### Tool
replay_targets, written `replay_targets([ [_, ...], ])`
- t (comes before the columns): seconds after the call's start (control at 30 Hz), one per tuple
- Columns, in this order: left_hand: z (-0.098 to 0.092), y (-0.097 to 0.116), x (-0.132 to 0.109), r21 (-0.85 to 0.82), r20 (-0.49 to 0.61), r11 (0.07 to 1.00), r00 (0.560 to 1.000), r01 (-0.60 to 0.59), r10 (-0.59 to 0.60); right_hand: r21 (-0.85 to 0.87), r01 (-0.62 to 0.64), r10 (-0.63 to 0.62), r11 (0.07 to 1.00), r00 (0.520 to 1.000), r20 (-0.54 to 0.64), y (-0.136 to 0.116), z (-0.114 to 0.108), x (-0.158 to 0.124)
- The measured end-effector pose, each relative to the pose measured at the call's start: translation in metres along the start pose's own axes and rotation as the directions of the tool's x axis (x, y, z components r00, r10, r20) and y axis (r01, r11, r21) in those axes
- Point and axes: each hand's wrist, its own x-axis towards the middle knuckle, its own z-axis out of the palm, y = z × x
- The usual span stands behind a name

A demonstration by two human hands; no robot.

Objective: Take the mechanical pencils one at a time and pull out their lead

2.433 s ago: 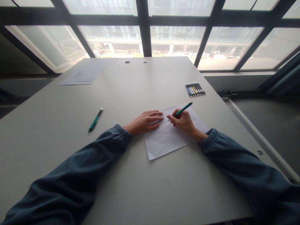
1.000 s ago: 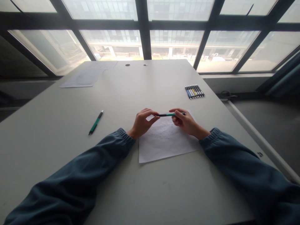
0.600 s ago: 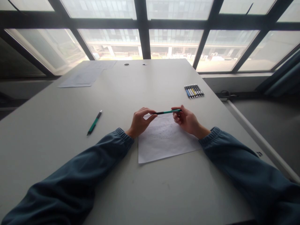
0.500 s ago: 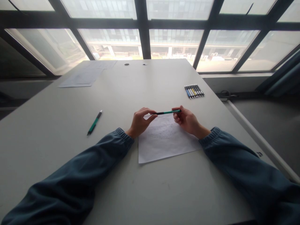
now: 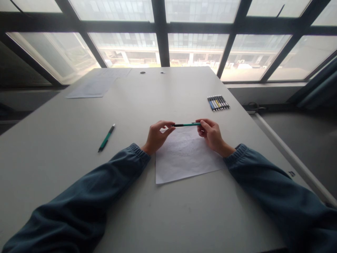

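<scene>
A green pen with a black tip end lies level in the air between my two hands, above a white sheet of paper that carries a faint pencil drawing. My left hand pinches the pen's dark left end with thumb and fingers. My right hand grips the green right end, fingers curled. Both wrists rest near the sheet's upper corners.
A second green pen lies on the grey table to the left. A row of several markers sits at the right rear. Loose papers lie at the far left corner. Windows stand beyond the table.
My right hand stopped writing and lifted the pen off the paper; my left hand rose from the sheet and took the pen's other end. The sheet turned slightly. In the last half second, hardly anything moved.
</scene>
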Motion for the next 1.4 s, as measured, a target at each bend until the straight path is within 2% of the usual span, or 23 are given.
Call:
replay_targets([
  [0.1,0.000,-0.002,0.001,-0.001,-0.025,0.999,0.999,0.046,-0.046,-0.097,0.075,-0.079,0.992,0.996,-0.038,0.000,0.001,-0.001],
  [0.23,-0.001,-0.004,0.003,-0.006,-0.071,0.995,0.993,0.097,-0.097,-0.192,0.106,-0.131,0.976,0.984,-0.121,0.001,0.001,0.000],
  [0.47,-0.001,-0.008,0.005,-0.027,-0.107,0.988,0.982,0.151,-0.153,-0.300,0.193,-0.222,0.934,0.973,-0.067,0.008,-0.004,0.004],
  [0.6,-0.001,-0.010,0.005,-0.039,-0.122,0.988,0.981,0.149,-0.152,-0.428,0.183,-0.221,0.885,0.974,-0.041,0.011,-0.007,0.004],
  [0.7,-0.001,-0.011,0.006,-0.051,-0.131,0.989,0.981,0.136,-0.142,-0.577,0.191,-0.223,0.794,0.975,0.015,0.010,-0.009,0.003],
  [0.83,-0.001,-0.015,0.006,-0.066,-0.141,0.990,0.981,0.128,-0.136,-0.760,0.309,-0.311,0.572,0.939,0.148,0.008,-0.012,0.004],
  [1.0,-0.001,-0.017,0.006,-0.078,-0.147,0.990,0.981,0.117,-0.127,-0.829,0.434,-0.328,0.352,0.887,0.325,0.002,-0.013,0.002],
  [1.13,0.000,-0.016,0.006,-0.124,-0.138,0.982,0.977,0.144,-0.160,-0.876,0.445,-0.299,0.185,0.875,0.381,-0.004,-0.012,-0.001],
  [1.27,-0.001,-0.015,0.007,-0.138,-0.149,0.977,0.972,0.163,-0.183,-0.896,0.420,-0.353,0.141,0.867,0.351,-0.008,-0.021,0.012],
  [1.4,-0.001,-0.015,0.008,-0.116,-0.192,0.976,0.960,0.182,-0.202,-0.947,0.270,-0.443,0.172,0.880,0.171,-0.011,-0.046,0.043],
])
